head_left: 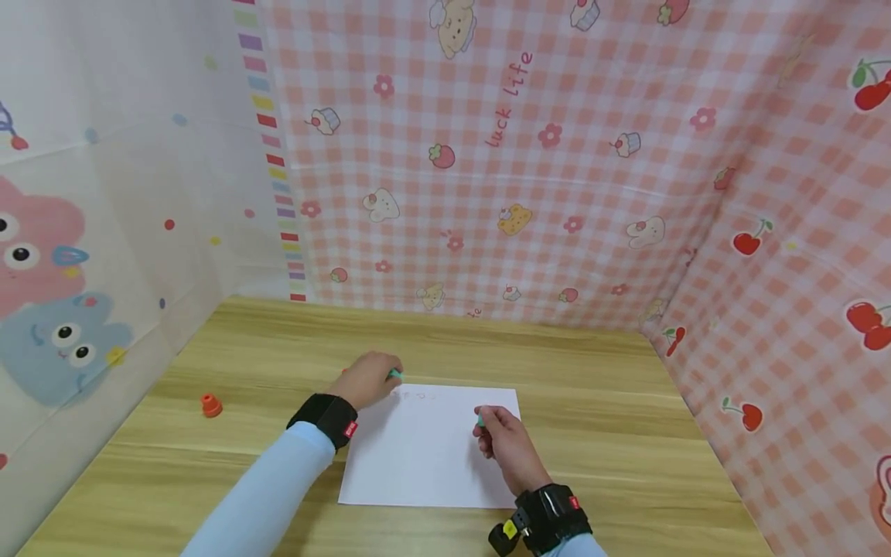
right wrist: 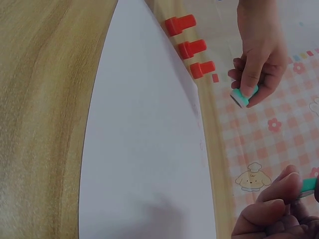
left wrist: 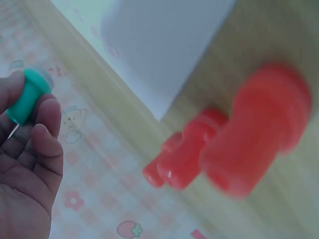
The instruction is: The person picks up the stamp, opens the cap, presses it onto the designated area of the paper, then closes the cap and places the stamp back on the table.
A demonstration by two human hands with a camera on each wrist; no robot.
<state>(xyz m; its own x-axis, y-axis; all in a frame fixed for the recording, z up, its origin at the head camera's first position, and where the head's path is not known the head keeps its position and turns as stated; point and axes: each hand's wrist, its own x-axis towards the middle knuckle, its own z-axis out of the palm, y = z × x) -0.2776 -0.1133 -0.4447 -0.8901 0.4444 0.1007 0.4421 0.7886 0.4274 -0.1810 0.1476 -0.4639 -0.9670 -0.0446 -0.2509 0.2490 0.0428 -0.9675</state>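
Note:
My left hand (head_left: 370, 379) pinches a teal-green stamp (left wrist: 31, 97) between thumb and fingers, above the far left corner of a white sheet of paper (head_left: 425, 456). In the right wrist view this stamp has a pale rim and a dark face. My right hand (head_left: 511, 445) is over the right side of the sheet and pinches a small teal-green piece (right wrist: 309, 184), mostly hidden by the fingers. Faint small prints (head_left: 414, 396) run along the sheet's far edge. Several red stamps (right wrist: 192, 48) stand in a row beside the paper's left edge.
One red stamp (head_left: 211, 404) stands on the wooden table (head_left: 592, 387) to the left of my left arm. Patterned cloth (head_left: 487, 193) hangs behind the table and along both sides. Each wrist wears a black strap, like the right strap (head_left: 553, 514).

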